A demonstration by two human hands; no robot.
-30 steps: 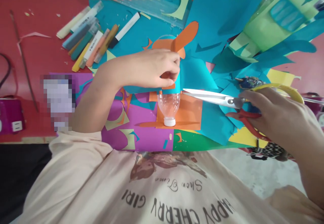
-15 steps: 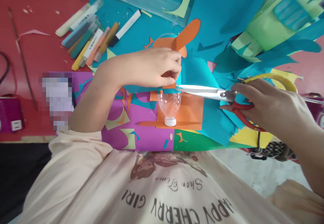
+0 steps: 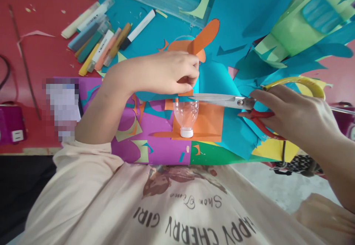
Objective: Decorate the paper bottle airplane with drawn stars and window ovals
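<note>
Head camera: mid-frame, the left hand is clamped on the bottle; centre-right, the right hand grips scissors, tips so near the left that a slip might nick it.

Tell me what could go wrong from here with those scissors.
The scissors in the right hand point at the left hand, their tips close to its fingertips, so a slip could nick a finger. The tips also sit by the blue paper around the bottle; a stray snip might tear the paper or scratch the plastic.
</note>
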